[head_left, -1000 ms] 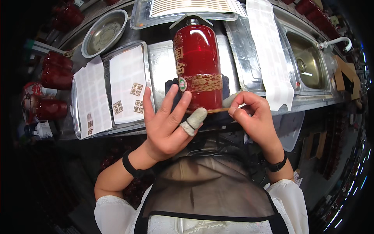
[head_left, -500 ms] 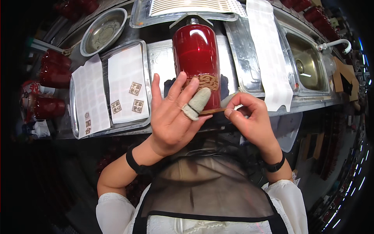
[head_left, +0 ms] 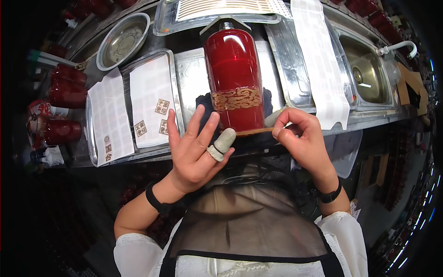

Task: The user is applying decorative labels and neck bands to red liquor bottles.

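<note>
A glossy dark red bottle [head_left: 233, 60] lies on its side, its neck pointing away from me and its base toward me. A gold patterned band [head_left: 236, 99] wraps its lower body. Along the base edge runs a thin gold-brown strip [head_left: 253, 132]. Between thumb and forefinger, my right hand [head_left: 302, 136] pinches the strip's right end. My left hand [head_left: 194, 157] is spread beside the base at the left, with a grey cloth finger cover [head_left: 223, 144] on one finger, its tip close to the strip. Something grey-green [head_left: 273, 118] shows behind my right fingers; what it is I cannot tell.
On the left, a metal tray [head_left: 173, 76] carries sheets with brown square stickers. A metal bowl [head_left: 107, 48] stands behind it. At right are a long white sheet [head_left: 318, 69] and a sink [head_left: 369, 76] with a white faucet [head_left: 400, 47]. More red bottles [head_left: 62, 131] stand far left.
My left hand has drawn off the bottle's lower body, down and to the left, uncovering the gold band. My right hand keeps its pinch and has shifted slightly right.
</note>
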